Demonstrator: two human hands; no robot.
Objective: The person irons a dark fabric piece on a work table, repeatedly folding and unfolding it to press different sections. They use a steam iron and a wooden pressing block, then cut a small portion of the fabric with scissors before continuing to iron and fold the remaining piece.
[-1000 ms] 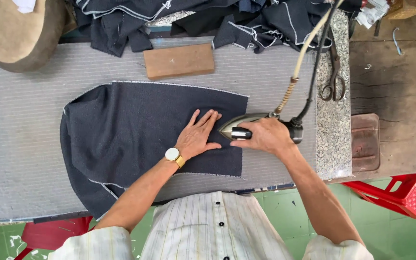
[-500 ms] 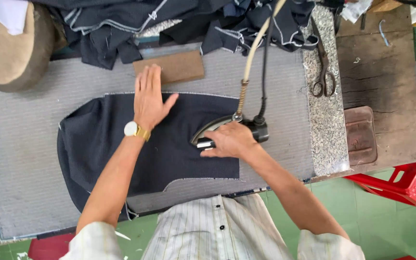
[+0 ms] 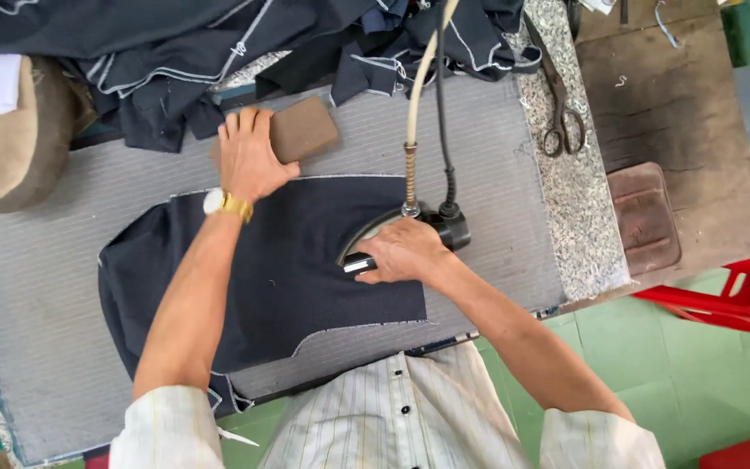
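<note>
Head view: the left hand [image 3: 249, 161] lies flat on a brown wooden block [image 3: 301, 130] at the far edge of the dark cloth panel [image 3: 262, 269], fingers wrapping its left end. The right hand [image 3: 401, 252] grips the iron [image 3: 392, 230] on the panel. Scissors [image 3: 557, 95] lie on the speckled stone strip [image 3: 579, 217], beside a brown tray [image 3: 644, 217].

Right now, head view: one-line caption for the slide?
Right hand grips an iron on dark fabric while the left hand grasps a wooden block on the grey pressing pad.
</note>
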